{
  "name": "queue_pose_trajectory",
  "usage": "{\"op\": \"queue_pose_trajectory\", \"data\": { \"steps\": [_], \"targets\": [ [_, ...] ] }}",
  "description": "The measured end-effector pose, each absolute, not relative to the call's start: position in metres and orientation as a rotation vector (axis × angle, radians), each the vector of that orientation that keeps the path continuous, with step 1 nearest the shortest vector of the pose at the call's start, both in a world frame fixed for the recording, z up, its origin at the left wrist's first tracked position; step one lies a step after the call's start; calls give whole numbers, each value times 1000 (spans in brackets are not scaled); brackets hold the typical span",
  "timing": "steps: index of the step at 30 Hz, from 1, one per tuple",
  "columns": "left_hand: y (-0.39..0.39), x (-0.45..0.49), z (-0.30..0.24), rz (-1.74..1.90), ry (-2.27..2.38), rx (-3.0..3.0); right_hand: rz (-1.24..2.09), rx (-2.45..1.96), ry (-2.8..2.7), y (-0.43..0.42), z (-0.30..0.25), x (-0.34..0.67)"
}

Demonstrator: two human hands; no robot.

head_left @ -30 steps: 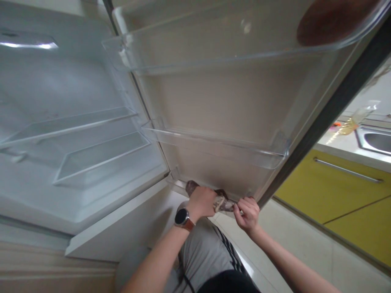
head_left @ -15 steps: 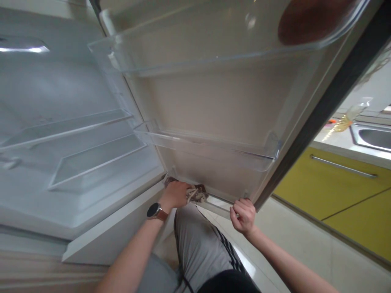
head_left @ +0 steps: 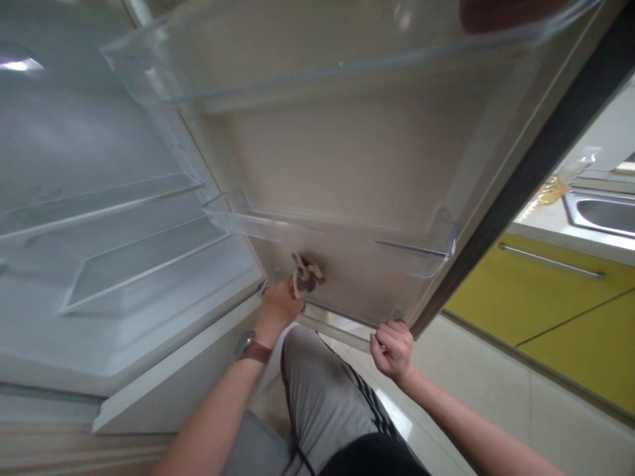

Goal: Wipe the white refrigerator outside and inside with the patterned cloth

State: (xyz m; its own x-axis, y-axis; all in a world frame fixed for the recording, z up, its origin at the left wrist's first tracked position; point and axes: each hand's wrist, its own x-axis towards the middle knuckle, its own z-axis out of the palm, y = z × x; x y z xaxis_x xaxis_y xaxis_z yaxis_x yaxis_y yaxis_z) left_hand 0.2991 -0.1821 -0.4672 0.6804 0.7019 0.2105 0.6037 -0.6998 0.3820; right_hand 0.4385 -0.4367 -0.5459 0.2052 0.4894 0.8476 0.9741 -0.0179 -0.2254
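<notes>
An open fridge door (head_left: 347,165) fills the middle of the view, with clear plastic bins on its inner side. My left hand (head_left: 276,305), a watch on its wrist, is closed on a brown and white rag (head_left: 305,274) pressed against the door's inner panel just under the middle bin (head_left: 327,235). My right hand (head_left: 393,349) is curled around the door's bottom edge near its outer corner. My grey-trousered leg (head_left: 327,396) is below both hands.
The fridge's interior (head_left: 99,218) with glass shelves lies to the left. A top door bin (head_left: 307,46) holds a dark round object (head_left: 501,13). Yellow cabinets (head_left: 555,304), a counter and a steel sink (head_left: 600,215) stand at right. Pale floor tiles lie below.
My left hand moved the rag left along the door's bottom edge, then up onto the inner panel. My right hand stayed gripping the door's lower edge. The view shifted slightly.
</notes>
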Motion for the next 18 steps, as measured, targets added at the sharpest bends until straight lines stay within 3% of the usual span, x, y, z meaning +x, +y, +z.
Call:
{"op": "queue_pose_trajectory", "data": {
  "steps": [6,14,18],
  "targets": [
    [-230,345,-466,-273,680,2978,-716,-1652,-1416,-438,-547,427],
    [-270,371,-464,-550,43,2824,-730,-1633,-1459,-440,-544,420],
    [-248,367,-473,-472,270,2760,-731,-1637,-1461,-440,-543,422]
  ]
}}
